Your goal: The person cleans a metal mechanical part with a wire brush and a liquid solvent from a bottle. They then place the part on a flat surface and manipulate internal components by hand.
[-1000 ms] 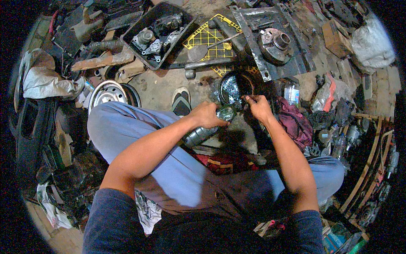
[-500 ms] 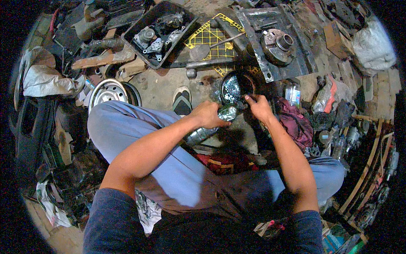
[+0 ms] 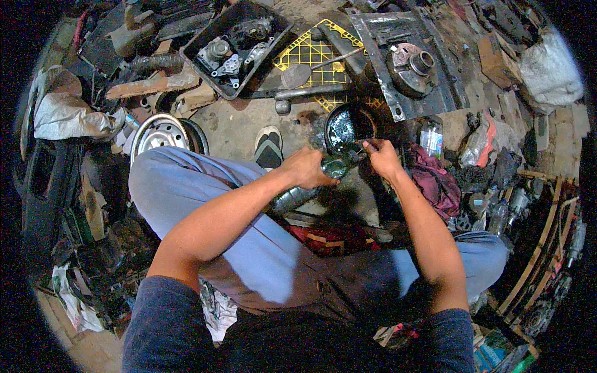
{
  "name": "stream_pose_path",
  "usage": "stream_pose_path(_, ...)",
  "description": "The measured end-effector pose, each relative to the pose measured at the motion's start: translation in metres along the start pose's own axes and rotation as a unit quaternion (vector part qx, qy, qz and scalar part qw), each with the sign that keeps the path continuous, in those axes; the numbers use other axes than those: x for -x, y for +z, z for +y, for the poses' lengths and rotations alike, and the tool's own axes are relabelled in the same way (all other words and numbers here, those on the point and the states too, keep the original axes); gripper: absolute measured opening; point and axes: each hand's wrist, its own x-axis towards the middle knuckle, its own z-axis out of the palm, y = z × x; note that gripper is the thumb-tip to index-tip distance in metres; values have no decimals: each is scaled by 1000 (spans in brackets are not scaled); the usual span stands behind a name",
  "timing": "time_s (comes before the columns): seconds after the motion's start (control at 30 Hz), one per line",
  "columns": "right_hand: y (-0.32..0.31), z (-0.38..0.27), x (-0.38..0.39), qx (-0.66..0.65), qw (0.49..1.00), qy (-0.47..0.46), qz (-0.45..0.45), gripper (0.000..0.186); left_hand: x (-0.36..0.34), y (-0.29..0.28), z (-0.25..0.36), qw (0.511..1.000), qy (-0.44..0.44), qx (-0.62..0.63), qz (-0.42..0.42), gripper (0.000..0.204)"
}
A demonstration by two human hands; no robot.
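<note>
My left hand (image 3: 306,169) is wrapped round a clear plastic bottle (image 3: 336,168), which lies tilted with its neck up and to the right. My right hand (image 3: 384,159) is closed at the bottle's mouth, thumb and fingers pinched together; what they grip there is too small and dark to name. Just beyond the mouth stands a round black pan (image 3: 364,126) with dark, glistening liquid in it. The lower part of the bottle runs beneath my left hand towards my leg.
A hammer (image 3: 283,104) lies past the sandal (image 3: 269,148) on my foot. Farther off are a black tray (image 3: 231,97) of metal parts, a yellow grid (image 3: 305,53) and a metal hub (image 3: 413,68) on a plate. A wheel rim (image 3: 163,133) stands left, a maroon cloth (image 3: 433,180) right.
The bottle has turned slightly in my left hand, and its upper part looks darker and greener. My right hand has shifted a little at its mouth.
</note>
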Motion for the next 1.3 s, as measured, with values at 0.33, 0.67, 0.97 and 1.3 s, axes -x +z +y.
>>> stream_pose_path(0.33,-6,-20,8,11,999,38,3,34,-2,0,-3,1000,-15,2,-1,72)
stream_pose_path(0.67,-5,-25,7,27,999,30,-17,37,-5,9,-12,1000,-9,-13,17,71)
stream_pose_path(0.97,-5,-20,10,21,1000,-7,-17,42,-4,6,-9,1000,-10,-3,18,73)
stream_pose_path(1.3,-9,-11,6,-8,998,33,-60,33,-5,4,-6,1000,0,-15,16,73)
